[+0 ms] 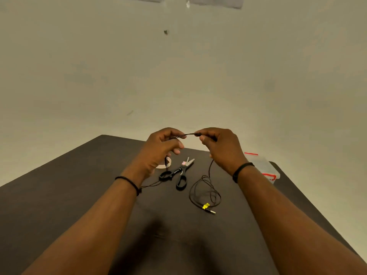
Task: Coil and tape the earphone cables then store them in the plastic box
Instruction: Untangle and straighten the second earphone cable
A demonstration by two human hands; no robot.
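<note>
Nearest on the dark table (79,195) lies the loose end of the earphone cable (204,189), looped in rough coils, with its metal plug (211,211) pointing right and a small yellow tag (206,205) wrapped just behind the plug. Any print on the tag is too small to read.

A little farther, left of the coils, black-handled scissors (181,173) lie with blades slightly parted and pointing away. A small pale sticker with pink marks sits near the pivot; its writing cannot be read. Just beyond the handles, a roll of tape (165,164) lies flat, partly hidden behind the left hand.

Above these, both hands are raised off the table. The left hand (158,151) has its fingers curled around a stretch of the cable, thumb tip pressed toward the forefinger, with thin strands hanging down past the wrist and its beaded bracelet (129,182). The right hand (222,149) pinches the cable between thumb and curled fingers; the cable runs taut between the hands and drops from the right palm to the coils. A dark band (241,170) circles the right wrist.

At the table's far right edge, behind the right wrist, stands the clear plastic box (266,167) with red clasps.
</note>
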